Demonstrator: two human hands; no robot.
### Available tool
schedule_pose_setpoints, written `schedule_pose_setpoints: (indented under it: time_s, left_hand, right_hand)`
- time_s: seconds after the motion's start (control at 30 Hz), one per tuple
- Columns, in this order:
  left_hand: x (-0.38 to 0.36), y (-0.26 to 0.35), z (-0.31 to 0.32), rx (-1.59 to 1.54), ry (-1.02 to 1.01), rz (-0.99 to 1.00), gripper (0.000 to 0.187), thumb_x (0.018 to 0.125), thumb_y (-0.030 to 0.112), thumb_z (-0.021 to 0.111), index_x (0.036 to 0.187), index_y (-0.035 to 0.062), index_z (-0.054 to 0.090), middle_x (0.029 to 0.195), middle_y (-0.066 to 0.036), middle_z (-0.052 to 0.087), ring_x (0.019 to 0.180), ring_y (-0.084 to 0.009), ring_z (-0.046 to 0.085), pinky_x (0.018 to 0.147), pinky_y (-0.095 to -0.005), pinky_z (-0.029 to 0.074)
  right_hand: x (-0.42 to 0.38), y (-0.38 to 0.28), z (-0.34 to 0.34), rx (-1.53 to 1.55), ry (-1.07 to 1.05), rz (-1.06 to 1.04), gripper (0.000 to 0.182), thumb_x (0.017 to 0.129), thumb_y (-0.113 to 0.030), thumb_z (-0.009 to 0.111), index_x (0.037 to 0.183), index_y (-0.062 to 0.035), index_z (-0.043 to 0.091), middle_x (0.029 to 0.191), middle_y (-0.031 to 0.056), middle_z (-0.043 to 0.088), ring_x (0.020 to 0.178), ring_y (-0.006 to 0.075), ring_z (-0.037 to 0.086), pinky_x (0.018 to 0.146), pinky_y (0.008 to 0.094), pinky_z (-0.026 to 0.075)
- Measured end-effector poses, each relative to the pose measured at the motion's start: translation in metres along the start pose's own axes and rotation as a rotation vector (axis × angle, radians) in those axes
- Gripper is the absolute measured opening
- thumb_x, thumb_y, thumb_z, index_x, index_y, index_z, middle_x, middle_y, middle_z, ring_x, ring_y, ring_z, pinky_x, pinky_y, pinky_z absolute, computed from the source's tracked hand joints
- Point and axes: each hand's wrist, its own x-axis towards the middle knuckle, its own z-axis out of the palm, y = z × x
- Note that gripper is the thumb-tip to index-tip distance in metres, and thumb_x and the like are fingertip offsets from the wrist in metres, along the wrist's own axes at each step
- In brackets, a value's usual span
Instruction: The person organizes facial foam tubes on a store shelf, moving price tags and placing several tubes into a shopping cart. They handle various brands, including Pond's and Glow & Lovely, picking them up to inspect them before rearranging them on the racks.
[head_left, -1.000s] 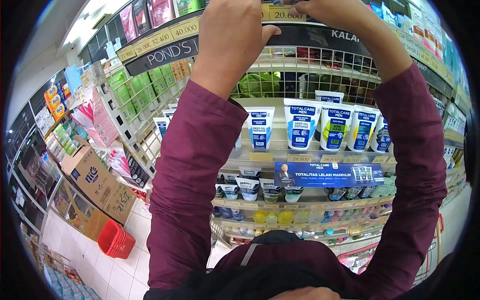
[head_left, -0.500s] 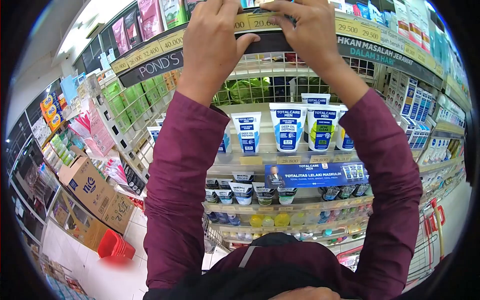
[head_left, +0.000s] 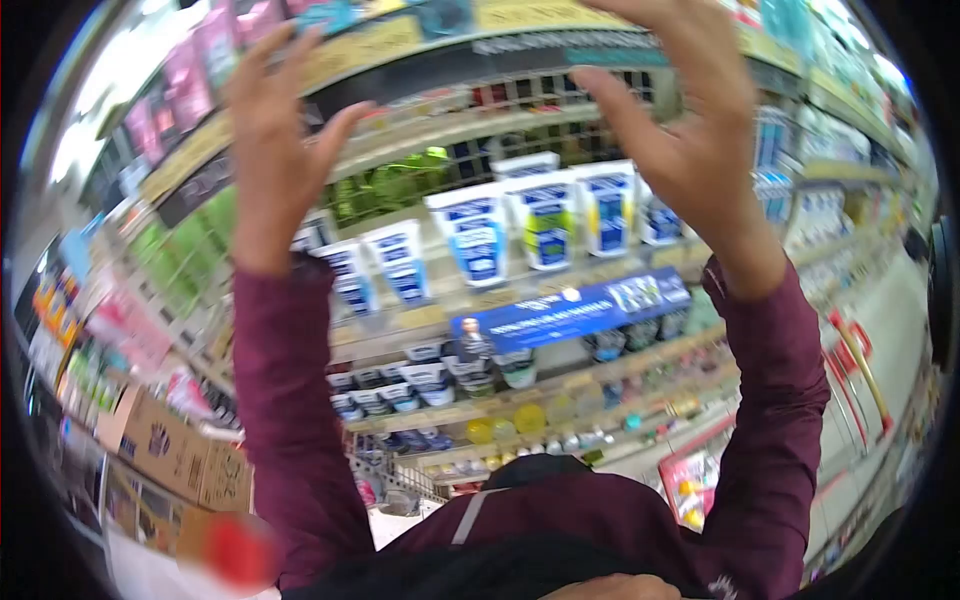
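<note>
My left hand (head_left: 275, 150) is raised before the upper shelf's price strip, with its thumb apart from the fingers and nothing in it. Held up farther right, my right hand (head_left: 690, 135) has its thumb stretched away from the fingers; part of it runs past the top edge of the view. Motion blurs both hands. Behind and between them runs the dark sign strip (head_left: 400, 85) under the yellow price labels (head_left: 540, 15). Below, white and blue face wash tubes (head_left: 470, 235) stand upright on a shelf.
A blue advertising sign (head_left: 580, 310) hangs at the tube shelf's front, above smaller tubes (head_left: 428, 380). At left are a cardboard box (head_left: 165, 445) and a blurred red object (head_left: 240, 550). A red-handled shopping cart (head_left: 855, 365) stands at right, and wire mesh (head_left: 500, 130) backs the shelves.
My hands have come away from the upper shelf's price strip and moved apart, left hand leftward and right hand rightward, their fingers spreading. The view has tilted and shifted.
</note>
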Motion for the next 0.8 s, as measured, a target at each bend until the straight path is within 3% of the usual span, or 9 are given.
schedule_pose_setpoints:
  time_s: [0.13, 0.2, 0.23, 0.27, 0.37, 0.47, 0.5, 0.57, 0.8]
  left_hand:
    - [-0.055, 0.046, -0.051, -0.336, 0.043, -0.278, 0.062, 0.080, 0.011, 0.076, 0.136, -0.0034, 0.051, 0.139, -0.018, 0.053, 0.128, -0.0285, 0.050, 0.112, -0.0413, 0.035]
    - [-0.101, 0.078, -0.082, -0.326, 0.005, -0.357, 0.069, 0.090, 0.036, 0.065, 0.132, -0.0147, 0.047, 0.139, -0.025, 0.049, 0.129, -0.0344, 0.049, 0.111, -0.0480, 0.035]
    - [-0.129, 0.095, -0.083, -0.586, 0.139, -0.421, 0.079, 0.088, 0.047, 0.065, 0.130, -0.0171, 0.046, 0.136, -0.027, 0.051, 0.126, -0.0408, 0.050, 0.110, -0.0543, 0.036]
    - [-0.162, 0.100, -0.090, -0.697, 0.119, -0.363, 0.081, 0.085, 0.054, 0.067, 0.129, -0.0117, 0.051, 0.126, -0.027, 0.057, 0.120, -0.0454, 0.053, 0.106, -0.0567, 0.039]
    - [-0.215, 0.123, -0.093, -1.307, -0.410, -0.181, 0.073, 0.077, 0.059, 0.074, 0.121, 0.0014, 0.062, 0.105, -0.021, 0.063, 0.102, -0.0417, 0.061, 0.088, -0.0475, 0.050]
    - [-0.235, 0.198, -0.078, -1.876, -0.719, -0.624, 0.062, 0.076, 0.046, 0.081, 0.112, -0.0018, 0.064, 0.108, -0.018, 0.063, 0.103, -0.0331, 0.062, 0.089, -0.0434, 0.049]
    - [-0.242, 0.216, -0.073, -1.903, -0.735, -0.619, 0.062, 0.076, 0.046, 0.081, 0.112, -0.0018, 0.064, 0.108, -0.018, 0.063, 0.103, -0.0331, 0.062, 0.089, -0.0434, 0.049]
    - [-0.254, 0.253, -0.064, -2.079, -0.958, -0.858, 0.049, 0.081, 0.026, 0.080, 0.115, -0.0035, 0.061, 0.108, -0.016, 0.064, 0.104, -0.0280, 0.063, 0.094, -0.0398, 0.048]
    - [-0.279, 0.354, -0.040, -2.015, -1.414, -0.915, 0.049, 0.083, 0.005, 0.072, 0.127, -0.0035, 0.054, 0.118, -0.016, 0.064, 0.116, -0.0239, 0.061, 0.103, -0.0357, 0.043]
  right_hand:
    - [-0.055, -0.018, -0.132, -0.138, -0.021, 0.231, 0.035, 0.095, -0.012, 0.058, 0.123, 0.0087, 0.058, 0.126, 0.0203, 0.063, 0.114, 0.0251, 0.060, 0.095, 0.0379, 0.044]
    - [-0.085, -0.028, -0.198, -0.127, 0.051, 0.392, 0.031, 0.095, -0.008, 0.057, 0.123, 0.0038, 0.060, 0.122, 0.0154, 0.065, 0.110, 0.0217, 0.062, 0.092, 0.0356, 0.046]
    - [-0.102, -0.036, -0.232, -0.197, 0.105, 0.515, 0.029, 0.095, -0.008, 0.058, 0.122, 0.0014, 0.062, 0.119, 0.0132, 0.067, 0.108, 0.0198, 0.063, 0.090, 0.0333, 0.047]
    - [-0.120, -0.044, -0.266, -0.258, 0.154, 0.642, 0.028, 0.095, -0.009, 0.059, 0.122, -0.0009, 0.063, 0.117, 0.0110, 0.068, 0.105, 0.0180, 0.064, 0.089, 0.0309, 0.048]
    - [-0.196, -0.092, -0.354, -0.474, 0.405, 1.120, 0.028, 0.095, -0.012, 0.061, 0.121, -0.0023, 0.063, 0.117, 0.0083, 0.068, 0.107, 0.0147, 0.061, 0.087, 0.0253, 0.044]
    - [-0.261, -0.159, -0.398, -0.681, 0.371, 1.443, 0.030, 0.093, -0.016, 0.065, 0.121, -0.0067, 0.065, 0.114, 0.0031, 0.068, 0.099, 0.0108, 0.061, 0.080, 0.0230, 0.042]
    - [-0.276, -0.179, -0.400, -0.744, 0.383, 1.550, 0.030, 0.092, -0.017, 0.066, 0.121, -0.0078, 0.065, 0.113, 0.0018, 0.068, 0.096, 0.0097, 0.061, 0.078, 0.0224, 0.042]
    - [-0.311, -0.208, -0.414, -0.763, 0.402, 1.745, 0.031, 0.091, -0.016, 0.065, 0.121, -0.0073, 0.065, 0.111, 0.0016, 0.068, 0.094, 0.0094, 0.062, 0.076, 0.0232, 0.043]
    - [-0.440, -0.188, -0.411, -0.618, 0.454, 1.988, 0.031, 0.092, -0.010, 0.063, 0.120, 0.0025, 0.061, 0.102, 0.0092, 0.067, 0.089, 0.0159, 0.066, 0.078, 0.0281, 0.054]
